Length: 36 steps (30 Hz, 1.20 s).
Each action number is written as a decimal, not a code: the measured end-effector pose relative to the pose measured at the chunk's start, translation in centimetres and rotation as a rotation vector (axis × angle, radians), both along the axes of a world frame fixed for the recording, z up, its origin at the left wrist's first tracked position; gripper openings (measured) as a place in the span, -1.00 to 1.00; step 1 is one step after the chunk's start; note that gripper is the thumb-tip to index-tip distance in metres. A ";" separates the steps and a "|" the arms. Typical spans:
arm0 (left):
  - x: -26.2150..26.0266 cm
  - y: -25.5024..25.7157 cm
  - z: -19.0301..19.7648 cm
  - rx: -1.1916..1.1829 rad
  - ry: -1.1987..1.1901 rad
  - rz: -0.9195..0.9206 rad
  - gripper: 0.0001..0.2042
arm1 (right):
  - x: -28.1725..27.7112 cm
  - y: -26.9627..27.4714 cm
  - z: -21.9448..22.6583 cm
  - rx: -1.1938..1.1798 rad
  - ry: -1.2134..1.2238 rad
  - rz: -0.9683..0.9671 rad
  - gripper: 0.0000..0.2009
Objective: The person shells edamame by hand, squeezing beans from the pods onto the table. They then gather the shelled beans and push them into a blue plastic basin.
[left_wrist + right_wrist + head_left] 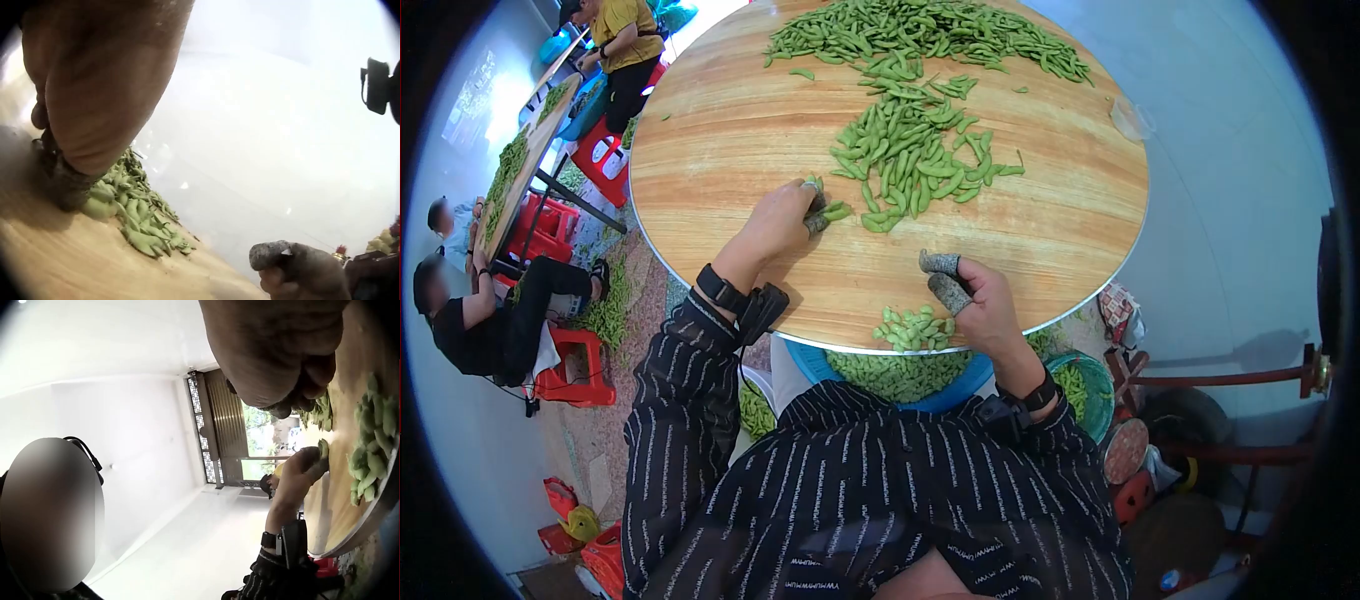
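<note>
Striped sleeves sit nearest us, then our hands over the round wooden desk. Left hand pinches a pod at the near edge of the loose edamame heap, fingertips wrapped in tape. Right hand hovers apart, taped thumb and forefinger raised, grasping nothing, just beside the small sorted pile at the desk rim. Risk, in our judgement: that pile sits at the edge above the blue basin; a careless sweep could spill pods past it onto the floor.
</note>
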State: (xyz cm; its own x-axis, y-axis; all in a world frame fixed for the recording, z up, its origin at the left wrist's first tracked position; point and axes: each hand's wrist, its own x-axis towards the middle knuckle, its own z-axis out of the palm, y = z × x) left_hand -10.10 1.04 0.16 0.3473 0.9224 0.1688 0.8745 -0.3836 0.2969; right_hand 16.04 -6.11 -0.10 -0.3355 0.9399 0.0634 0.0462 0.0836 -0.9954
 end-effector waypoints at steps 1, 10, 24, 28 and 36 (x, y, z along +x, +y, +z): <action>0.0 -0.1 -0.1 0.039 -0.004 0.015 -0.83 | 0.0 0.0 -0.1 0.000 0.001 0.000 -0.72; -0.7 0.5 -0.6 0.021 -0.098 0.073 -0.87 | -0.4 0.0 -0.1 -0.020 0.037 0.002 -0.74; 7.2 -7.5 3.4 -0.688 -1.296 -0.140 -0.88 | -0.9 -0.1 3.4 -0.118 0.215 0.129 -0.89; 7.2 -7.7 4.0 -0.664 -1.202 -0.151 -0.91 | -0.7 -0.3 3.4 -0.135 0.209 0.127 -0.88; 6.5 -7.5 2.7 -0.514 -1.007 -0.191 -0.91 | -1.2 -0.6 3.6 -0.136 0.178 0.043 -0.92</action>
State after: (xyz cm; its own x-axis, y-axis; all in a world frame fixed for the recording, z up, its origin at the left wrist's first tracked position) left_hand -3.63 -6.51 2.87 0.4097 0.9097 0.0682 0.0917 -0.1154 0.9891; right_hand 14.85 -6.75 3.52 -0.3701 0.9290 -0.0011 -0.1317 -0.0537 -0.9898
